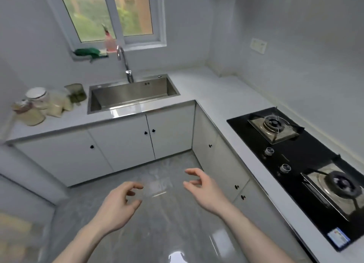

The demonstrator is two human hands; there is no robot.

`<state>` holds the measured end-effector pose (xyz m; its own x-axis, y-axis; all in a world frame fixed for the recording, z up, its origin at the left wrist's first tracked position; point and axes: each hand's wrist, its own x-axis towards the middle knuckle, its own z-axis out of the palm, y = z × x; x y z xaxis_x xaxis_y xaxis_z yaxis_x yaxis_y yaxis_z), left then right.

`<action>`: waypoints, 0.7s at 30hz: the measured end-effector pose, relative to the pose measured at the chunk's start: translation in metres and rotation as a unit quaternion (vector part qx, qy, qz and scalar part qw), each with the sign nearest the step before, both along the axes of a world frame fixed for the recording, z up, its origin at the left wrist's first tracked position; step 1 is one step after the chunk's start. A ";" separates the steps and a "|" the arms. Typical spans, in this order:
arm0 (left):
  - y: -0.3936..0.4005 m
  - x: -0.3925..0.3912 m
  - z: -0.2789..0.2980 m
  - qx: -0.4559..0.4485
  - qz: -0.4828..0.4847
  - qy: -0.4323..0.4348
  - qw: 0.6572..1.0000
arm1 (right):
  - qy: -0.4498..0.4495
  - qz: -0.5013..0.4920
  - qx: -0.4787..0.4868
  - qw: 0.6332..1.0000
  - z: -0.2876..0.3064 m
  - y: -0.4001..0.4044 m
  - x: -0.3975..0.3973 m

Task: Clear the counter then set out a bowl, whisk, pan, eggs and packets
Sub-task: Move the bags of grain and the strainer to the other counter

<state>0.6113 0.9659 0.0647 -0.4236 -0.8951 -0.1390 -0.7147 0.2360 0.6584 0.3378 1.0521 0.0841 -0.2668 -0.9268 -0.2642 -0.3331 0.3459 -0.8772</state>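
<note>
Jars (37,105) and bags crowd the counter (206,89) left of the sink (134,94); left hand (118,201) and right hand (202,186) hover empty, loosely curled, apart. Snatching one jar risks toppling its touching neighbours.

You have one view only, from the wide-angle camera on your head. It looks forward and steeply down into the kitchen corner from standing height. Your hands, the left hand (118,201) and the right hand (202,186), sit near the lens at lower centre, over the floor (157,233). The sink (134,93) lies farther ahead; the stove (307,164) runs along the right edge.
</note>
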 end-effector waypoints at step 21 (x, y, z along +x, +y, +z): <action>-0.224 0.127 0.021 -0.054 0.150 0.010 0.987 | -0.038 0.156 -0.048 0.986 0.020 -0.294 0.121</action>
<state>0.7378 0.7423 0.0859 -0.1382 -0.9899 -0.0314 -0.7507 0.0840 0.6552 0.4586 0.7582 0.1043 0.0515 -0.9825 -0.1791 -0.3417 0.1512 -0.9276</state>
